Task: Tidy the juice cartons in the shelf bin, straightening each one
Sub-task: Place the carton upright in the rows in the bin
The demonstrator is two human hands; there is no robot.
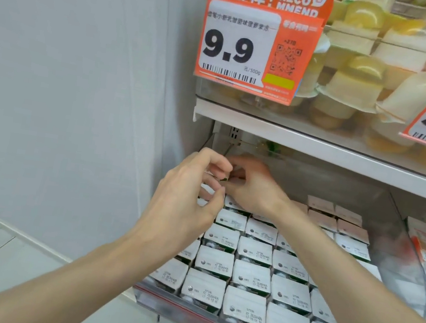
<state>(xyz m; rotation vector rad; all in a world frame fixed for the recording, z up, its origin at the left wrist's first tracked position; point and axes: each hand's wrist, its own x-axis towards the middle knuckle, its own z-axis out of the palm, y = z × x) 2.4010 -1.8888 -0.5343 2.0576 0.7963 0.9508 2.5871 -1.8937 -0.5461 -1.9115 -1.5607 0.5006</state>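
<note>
At the back left corner of the bin (178, 302), the left hand (191, 186) curls its fingers onto a carton (227, 179) that is mostly hidden, with only a green sliver showing. The right hand (251, 188) pinches the same carton from the other side. It is probably best to turn it gently with both hands together until its edges line up with the neat rows (252, 276) in front, then seat it level. Squeezing hard could dent it, and knocking its neighbours would upset those rows.
</note>
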